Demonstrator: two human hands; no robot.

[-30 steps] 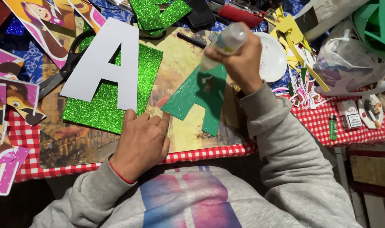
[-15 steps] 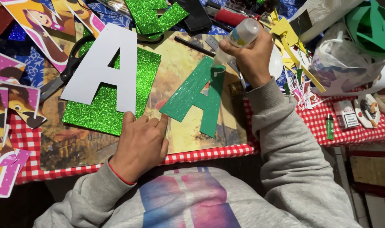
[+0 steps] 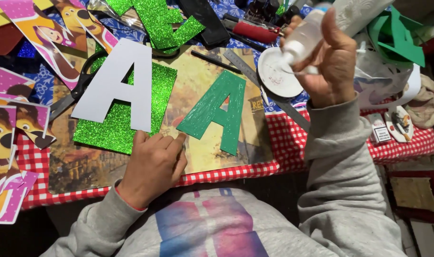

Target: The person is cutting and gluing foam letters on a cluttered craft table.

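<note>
The right hand (image 3: 331,62) grips a glue bottle (image 3: 305,35) over the white lid (image 3: 276,71); the left hand (image 3: 152,164) lies flat, pinning the green letter (image 3: 217,112) at centre; glue could drip onto the cloth.

A table (image 3: 407,143) fills most of the view, spread with a red-and-white checked cloth (image 3: 274,143); farther back a blue patterned covering (image 3: 41,90) shows between scattered paper cut-outs. Its near edge runs across the lower part of the picture. Below and to the right of that edge lies a dark floor (image 3: 431,233), where a brownish mat (image 3: 414,192) rests. The light is even and soft, with dim shadow beneath the table's edge.
</note>
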